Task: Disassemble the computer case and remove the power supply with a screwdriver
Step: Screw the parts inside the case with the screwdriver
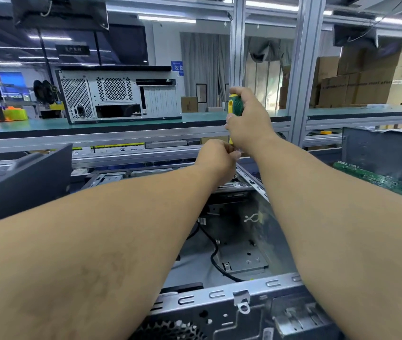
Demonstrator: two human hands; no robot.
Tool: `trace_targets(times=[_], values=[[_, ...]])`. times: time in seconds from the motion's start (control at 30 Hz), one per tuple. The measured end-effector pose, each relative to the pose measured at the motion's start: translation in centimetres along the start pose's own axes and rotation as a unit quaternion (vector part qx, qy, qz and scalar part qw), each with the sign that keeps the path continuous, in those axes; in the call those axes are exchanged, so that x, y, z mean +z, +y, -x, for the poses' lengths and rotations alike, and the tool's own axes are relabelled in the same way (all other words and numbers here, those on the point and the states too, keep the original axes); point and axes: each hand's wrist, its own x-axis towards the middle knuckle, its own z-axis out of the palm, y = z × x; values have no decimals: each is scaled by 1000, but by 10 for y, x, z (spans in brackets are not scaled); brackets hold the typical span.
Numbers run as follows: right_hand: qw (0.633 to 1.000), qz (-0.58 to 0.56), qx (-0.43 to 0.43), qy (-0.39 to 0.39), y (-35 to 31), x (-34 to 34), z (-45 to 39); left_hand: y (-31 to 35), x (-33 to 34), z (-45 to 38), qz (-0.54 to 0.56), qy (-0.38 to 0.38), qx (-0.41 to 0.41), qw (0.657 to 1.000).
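An open grey computer case [239, 293] lies in front of me, its bare metal inside crossed by a black cable [216, 256]. My right hand [249, 121] grips the green and yellow handle of a screwdriver [234, 105], held upright over the case's far edge. Just below it, my left hand [217, 158] has its fingers curled at the screwdriver's shaft near the tip; the tip itself and what it touches are hidden behind my hands. Both forearms reach across the case. No power supply shows inside the case.
A dark side panel [21, 182] leans at the left. A green circuit board [386, 180] and a grey metal part [386, 153] lie at the right. Another computer case [119, 94] stands on the green shelf [18, 128] behind the aluminium frame [303, 69]. Cardboard boxes [367, 82] are stacked far right.
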Motion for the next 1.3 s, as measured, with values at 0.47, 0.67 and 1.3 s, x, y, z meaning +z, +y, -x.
trace_targets(times=[0.47, 0.67, 1.3], values=[[999, 15, -7, 30, -1, -2, 2, 2, -1, 5, 13, -11, 3, 1000], [998, 52, -18, 22, -2, 0, 2, -2, -2, 1, 37, 13, -3, 999], [999, 53, 3, -8, -7, 2, 7, -3, -4, 3, 1, 16, 17, 1000]])
